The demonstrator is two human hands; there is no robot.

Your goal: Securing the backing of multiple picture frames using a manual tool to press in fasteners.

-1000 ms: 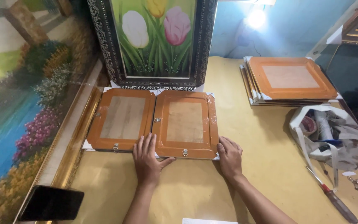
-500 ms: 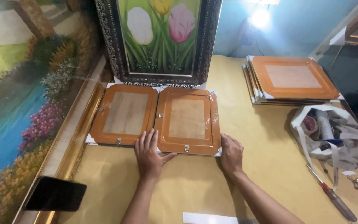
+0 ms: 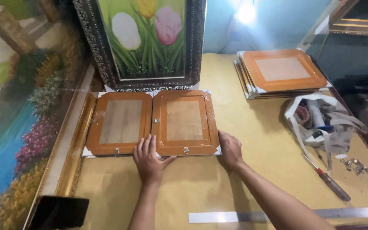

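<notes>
Here, looking down from the head camera, we see two orange-brown picture frames lying face down and side by side on the tan table (image 3: 243,140), their inner edges touching or nearly so. Our left hand (image 3: 149,159) rests flat with fingers spread at the near edge, where the left frame (image 3: 120,122) meets the right frame (image 3: 185,122); its grip is wide and holds nothing, only pressing down. Our right hand (image 3: 230,149) cups the near right corner of the right frame, fingers loosely curled against the edge, closed on nothing that we can see. Small metal clasps show on the near rails of both frames. To square the pair well, we judge it best to keep the left palm flat as an anchor and let the right hand push gently along the edge, so the near rails line up without one frame riding over the other. Behind them a tulip painting (image 3: 143,38) in a dark ornate frame leans upright. Further right sits a stack of similar frames (image 3: 282,72); nearer, a white bag (image 3: 320,123), a screwdriver (image 3: 326,179) and loose small hardware (image 3: 354,166). A metal ruler (image 3: 218,217) lies along the near edge, and a dark phone (image 3: 58,212) lies at left.
</notes>
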